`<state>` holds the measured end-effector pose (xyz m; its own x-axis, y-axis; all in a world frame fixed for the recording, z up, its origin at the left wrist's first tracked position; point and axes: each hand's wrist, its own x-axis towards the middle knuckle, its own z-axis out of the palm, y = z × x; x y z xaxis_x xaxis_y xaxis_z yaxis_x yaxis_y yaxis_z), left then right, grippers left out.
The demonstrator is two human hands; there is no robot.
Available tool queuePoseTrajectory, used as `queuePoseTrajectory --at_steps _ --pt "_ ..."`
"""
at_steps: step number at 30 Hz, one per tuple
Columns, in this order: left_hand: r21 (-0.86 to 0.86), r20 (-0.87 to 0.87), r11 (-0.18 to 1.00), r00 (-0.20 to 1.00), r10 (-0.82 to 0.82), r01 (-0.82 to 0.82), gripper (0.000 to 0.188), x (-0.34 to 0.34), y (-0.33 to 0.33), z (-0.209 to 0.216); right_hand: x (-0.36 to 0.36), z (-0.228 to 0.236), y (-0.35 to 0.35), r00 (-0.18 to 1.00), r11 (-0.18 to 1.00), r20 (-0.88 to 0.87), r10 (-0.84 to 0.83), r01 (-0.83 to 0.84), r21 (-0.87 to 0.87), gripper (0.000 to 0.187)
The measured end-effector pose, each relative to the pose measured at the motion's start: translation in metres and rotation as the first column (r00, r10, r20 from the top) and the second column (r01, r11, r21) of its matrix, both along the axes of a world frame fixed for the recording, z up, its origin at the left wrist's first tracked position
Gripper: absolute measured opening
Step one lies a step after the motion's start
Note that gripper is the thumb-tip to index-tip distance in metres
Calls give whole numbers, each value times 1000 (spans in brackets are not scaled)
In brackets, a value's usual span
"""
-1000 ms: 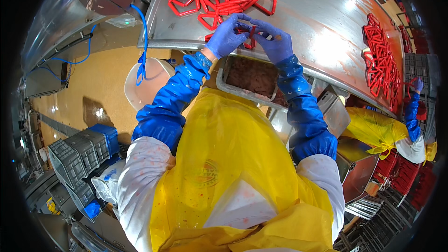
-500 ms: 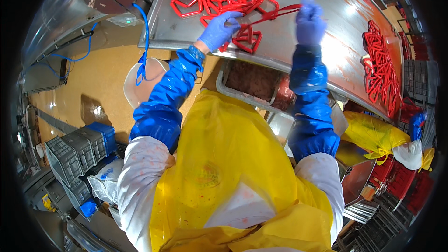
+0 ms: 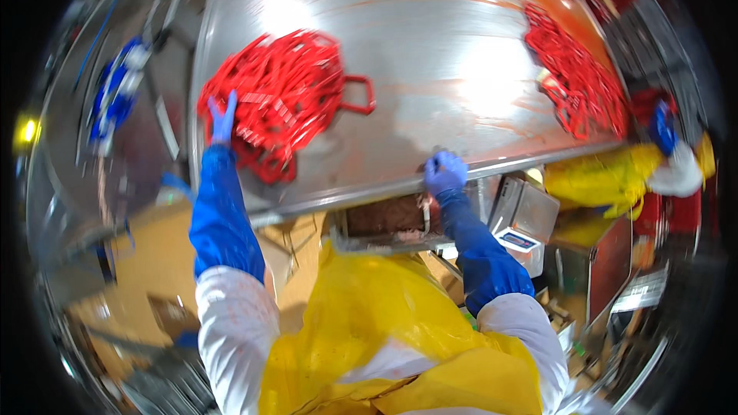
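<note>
A heaped pile of red linked sausages (image 3: 288,100) lies on the left part of the steel table (image 3: 415,54), one loop sticking out to its right. At the pile's left edge is my left hand (image 3: 223,119), in a purple glove, its thumb and fingers spread against the sausages. My right hand (image 3: 447,172), gloved alike, is at the table's near edge, well right of the pile. Its fingers are curled in; whether anything small is inside them is hidden. Motion blurs the picture somewhat.
Another heap of red linked sausages (image 3: 576,81) lies at the table's right end. Below the near edge stands a tub (image 3: 384,223) of ground-meat-like stuff, with a grey container (image 3: 525,211) beside it. A yellow plastic bag (image 3: 600,177) hangs at the right.
The view has shifted, showing more of the table. My left hand has moved to the pile's far left side. My right hand has let go of the stretched red strand and come down to the table edge.
</note>
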<state>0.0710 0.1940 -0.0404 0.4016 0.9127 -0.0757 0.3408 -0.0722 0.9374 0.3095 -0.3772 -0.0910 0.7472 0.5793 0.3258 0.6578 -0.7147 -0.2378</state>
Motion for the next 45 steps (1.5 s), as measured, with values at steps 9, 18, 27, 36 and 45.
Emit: queuePoseTrajectory --at_steps 9,18,27,36,45 --pt "53 251 981 949 -192 184 101 222 -52 -29 6 25 -4 991 1000 -132 4 -6 -20 18" --pt "205 213 894 873 -439 399 113 417 -169 53 13 20 -8 989 999 -142 27 -24 25 15" --pt "476 304 774 904 301 -418 29 -71 -145 51 2 15 -4 988 996 -149 -45 34 -80 23" --pt "517 -380 850 863 333 -101 36 -328 64 -103 -124 39 -46 705 969 -686 180 -249 -2 27" --pt "-283 224 715 681 697 -639 30 -271 56 -102 -173 36 -161 705 919 -683 -193 -114 -377 38"
